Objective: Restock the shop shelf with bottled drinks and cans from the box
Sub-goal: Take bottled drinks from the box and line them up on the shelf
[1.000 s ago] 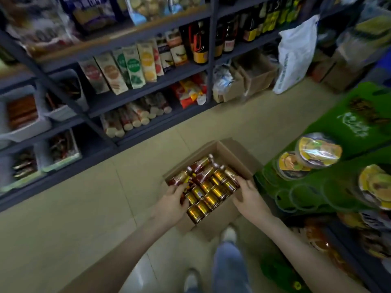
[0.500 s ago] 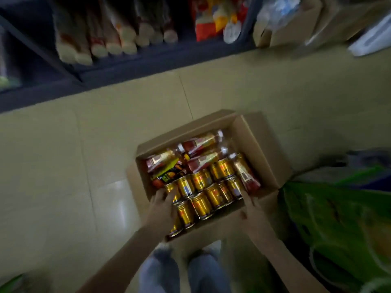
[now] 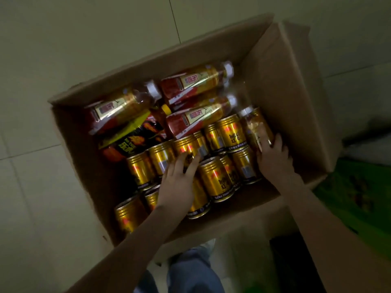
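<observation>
Leaning way in now: half a second back both hands were on the near rim of the box [image 3: 285, 85], and now they're inside it, center frame. Left hand [image 3: 178, 180] lies with fairly straight fingers over a gold can [image 3: 186, 148], not closed on it. Right hand [image 3: 273, 159] sits against a bottle [image 3: 257, 125] at the right of the pile, and I can't tell if it's actually gripping. With the shelf out of frame, I'd say the first pick is only just starting.
</observation>
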Motion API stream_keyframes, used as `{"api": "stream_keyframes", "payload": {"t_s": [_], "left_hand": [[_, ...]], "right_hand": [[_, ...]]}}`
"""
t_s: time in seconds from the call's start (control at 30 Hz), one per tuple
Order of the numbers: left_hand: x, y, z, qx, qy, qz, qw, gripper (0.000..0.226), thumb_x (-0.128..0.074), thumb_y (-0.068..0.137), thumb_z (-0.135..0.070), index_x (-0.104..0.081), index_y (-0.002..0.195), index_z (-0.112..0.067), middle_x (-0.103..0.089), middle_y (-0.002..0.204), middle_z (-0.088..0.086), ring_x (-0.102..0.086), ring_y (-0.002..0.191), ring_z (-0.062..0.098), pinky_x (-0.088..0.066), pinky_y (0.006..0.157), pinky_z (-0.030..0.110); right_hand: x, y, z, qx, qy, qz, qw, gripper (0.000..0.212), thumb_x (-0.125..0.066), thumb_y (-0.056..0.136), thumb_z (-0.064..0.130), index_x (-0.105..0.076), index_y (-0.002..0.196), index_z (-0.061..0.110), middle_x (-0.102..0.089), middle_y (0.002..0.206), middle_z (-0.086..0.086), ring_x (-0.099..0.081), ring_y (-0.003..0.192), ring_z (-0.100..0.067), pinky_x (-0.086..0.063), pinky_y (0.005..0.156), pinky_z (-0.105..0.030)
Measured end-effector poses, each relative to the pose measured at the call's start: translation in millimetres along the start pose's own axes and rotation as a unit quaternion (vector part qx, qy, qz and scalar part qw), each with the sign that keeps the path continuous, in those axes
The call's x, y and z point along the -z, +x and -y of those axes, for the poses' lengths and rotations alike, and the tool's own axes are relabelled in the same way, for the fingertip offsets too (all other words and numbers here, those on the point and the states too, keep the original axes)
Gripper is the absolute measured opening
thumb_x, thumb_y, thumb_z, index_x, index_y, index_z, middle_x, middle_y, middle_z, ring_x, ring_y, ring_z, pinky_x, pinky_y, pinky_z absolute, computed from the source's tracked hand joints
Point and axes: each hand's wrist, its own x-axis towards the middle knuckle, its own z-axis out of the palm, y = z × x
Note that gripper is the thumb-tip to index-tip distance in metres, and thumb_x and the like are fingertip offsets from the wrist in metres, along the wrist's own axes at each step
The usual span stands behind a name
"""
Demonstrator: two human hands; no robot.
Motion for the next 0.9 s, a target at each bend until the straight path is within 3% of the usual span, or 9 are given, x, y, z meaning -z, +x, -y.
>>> {"api": "stream_keyframes", "payload": {"t_s": [0.17,0.37,0.43,0.53,0.6,0.67,0.73,0.83,0.9], "left_hand": [[5.3,-1.3,8.1,-0.008,-0.02,-0.005,1.0,0.095,-0.046,0.086,0.006,0.006,0.151,-0.039,0.005,0.159,0.003,-0.005,0.146,0.026,-0.027,0.116,0.037],[35.1,-10.9,10.9,-0.013,-0.098,-0.024,0.995,0.081,-0.045,0.093,0.0,-0.006,0.151,-0.04,0.0,0.159,0.009,-0.014,0.146,0.029,-0.032,0.113,0.04],[52.0,-16.1,12.7,-0.025,-0.169,-0.022,0.985,0.07,-0.044,0.097,-0.008,-0.013,0.15,-0.042,-0.008,0.159,0.009,-0.035,0.136,0.025,-0.043,0.103,0.028],[81.5,-23.3,13.6,-0.008,-0.318,0.022,0.948,0.061,-0.045,0.1,-0.024,-0.016,0.147,-0.049,-0.019,0.157,0.003,-0.057,0.079,0.001,-0.044,0.063,0.004],[98.6,-26.2,13.0,0.002,-0.407,0.052,0.912,0.058,-0.046,0.099,-0.039,-0.015,0.145,-0.056,-0.022,0.156,-0.009,-0.053,0.098,-0.007,-0.039,0.075,0.0],[111.2,-29.2,14.2,-0.004,-0.496,0.06,0.866,0.061,-0.05,0.093,-0.054,-0.012,0.14,-0.064,-0.033,0.152,-0.014,-0.047,0.126,0.008,-0.04,0.099,0.021],[120.1,-33.2,23.7,0.013,-0.573,0.024,0.819,0.072,-0.059,0.086,-0.058,-0.008,0.135,-0.069,-0.056,0.134,-0.009,-0.061,0.113,0.018,-0.053,0.088,0.041],[134.2,-45.8,60.3,0.046,-0.604,-0.08,0.791,0.085,-0.069,0.077,-0.05,-0.013,0.141,-0.053,-0.06,0.123,-0.012,-0.062,0.107,0.005,-0.054,0.088,0.033],[142.2,-55.6,92.5,0.054,-0.612,-0.132,0.778,0.087,-0.075,0.076,-0.047,-0.024,0.145,-0.037,-0.062,0.121,-0.007,-0.063,0.109,0.009,-0.054,0.086,0.03]], "right_hand": [[18.8,14.2,-7.8,0.033,0.048,0.055,0.997,0.097,-0.058,0.09,0.025,0.02,0.145,0.042,-0.017,0.149,-0.021,-0.033,0.129,-0.044,-0.035,0.1,-0.057],[29.0,-22.1,3.5,0.023,0.08,-0.04,0.996,0.093,-0.059,0.086,0.021,0.008,0.147,0.045,-0.033,0.138,-0.021,-0.041,0.117,-0.048,-0.041,0.092,-0.061],[41.9,-39.7,17.6,0.041,0.146,-0.079,0.985,0.095,-0.061,0.086,0.018,0.007,0.147,0.047,-0.036,0.134,-0.018,-0.044,0.116,-0.044,-0.042,0.091,-0.062],[69.1,-72.7,55.5,0.063,0.249,-0.097,0.961,0.1,-0.064,0.086,0.015,0.009,0.146,0.049,-0.033,0.142,-0.01,-0.042,0.125,-0.029,-0.042,0.095,-0.051],[84.1,-95.5,90.7,0.082,0.333,-0.061,0.938,0.097,-0.062,0.088,0.016,0.008,0.144,0.053,-0.03,0.149,-0.001,-0.037,0.126,-0.013,-0.041,0.095,-0.041],[92.2,-115.5,131.5,0.136,0.394,-0.009,0.909,0.093,-0.061,0.089,0.019,0.005,0.143,0.056,-0.035,0.148,0.005,-0.042,0.126,-0.01,-0.047,0.095,-0.04],[93.3,-131.7,172.5,0.187,0.432,0.042,0.881,0.09,-0.06,0.09,0.02,0.002,0.144,0.055,-0.037,0.147,0.011,-0.045,0.127,-0.007,-0.051,0.093,-0.035],[89.2,-141.6,218.6,0.254,0.444,0.092,0.854,0.09,-0.06,0.091,0.019,0.003,0.143,0.058,-0.022,0.141,0.039,-0.028,0.128,0.019,-0.04,0.091,-0.005],[89.3,-137.5,236.5,0.283,0.43,0.161,0.842,0.079,-0.055,0.095,0.026,-0.001,0.137,0.065,-0.015,0.129,0.052,-0.023,0.121,0.028,-0.034,0.089,-0.001]]}}
